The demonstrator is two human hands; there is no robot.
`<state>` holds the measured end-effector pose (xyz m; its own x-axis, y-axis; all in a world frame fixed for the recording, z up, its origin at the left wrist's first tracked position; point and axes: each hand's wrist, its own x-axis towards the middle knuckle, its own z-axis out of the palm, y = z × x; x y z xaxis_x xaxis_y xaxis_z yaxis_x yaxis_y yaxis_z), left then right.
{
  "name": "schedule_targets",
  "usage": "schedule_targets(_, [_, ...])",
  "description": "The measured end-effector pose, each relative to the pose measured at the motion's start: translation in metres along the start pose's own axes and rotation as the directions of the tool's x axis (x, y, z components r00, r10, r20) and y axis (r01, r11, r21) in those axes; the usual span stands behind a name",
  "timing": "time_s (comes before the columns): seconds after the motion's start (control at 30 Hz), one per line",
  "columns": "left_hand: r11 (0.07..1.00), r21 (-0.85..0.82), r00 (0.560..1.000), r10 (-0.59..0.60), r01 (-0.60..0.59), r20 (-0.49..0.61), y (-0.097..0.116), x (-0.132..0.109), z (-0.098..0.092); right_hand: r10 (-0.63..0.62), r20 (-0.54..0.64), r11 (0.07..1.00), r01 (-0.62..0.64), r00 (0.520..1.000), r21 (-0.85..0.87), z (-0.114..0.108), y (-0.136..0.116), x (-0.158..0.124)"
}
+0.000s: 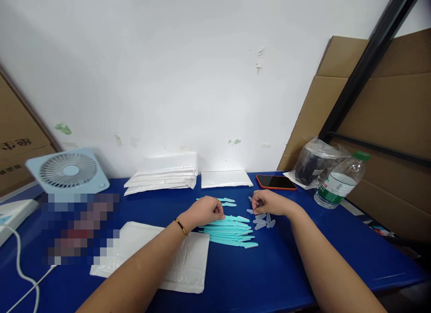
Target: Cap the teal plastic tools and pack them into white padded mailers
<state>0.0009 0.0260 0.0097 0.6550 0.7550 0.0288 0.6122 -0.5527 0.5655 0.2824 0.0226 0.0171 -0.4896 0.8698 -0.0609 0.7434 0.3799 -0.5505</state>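
Several teal eyebrow razors [232, 237] lie side by side on the blue table, pointing to the right. My left hand [205, 210] is over the upper part of this row, its fingers pinched at a razor's handle. Two more teal razors [229, 202] show just beyond that hand. On the right is a loose group of small translucent blade caps [260, 225]. My right hand [267, 202] is closed above them, thumb and fingers pinched together at the caps. What lies between its fingertips is mostly hidden.
A white padded mailer [188, 263] lies under my left forearm. More mailers [161, 171] are stacked by the wall, with a flat white packet [226, 178] beside them. A phone [276, 182], water bottle [340, 182] and bagged dark item [308, 167] stand right; a fan [70, 170] stands left.
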Motion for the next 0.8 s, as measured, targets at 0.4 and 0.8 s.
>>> schedule_targets(0.4, [0.996,-0.054,0.993,-0.074,0.069,-0.097,-0.013,0.004,-0.002,0.014,-0.006,0.99,-0.013,1.0,0.138,0.001,-0.015,0.001])
schedule_targets(0.8, [0.998,-0.016,0.993,-0.057,0.056,-0.103,-0.01,0.006,-0.001,-0.022,-0.014,0.99,0.024,1.0,0.135,0.012,-0.022,0.011])
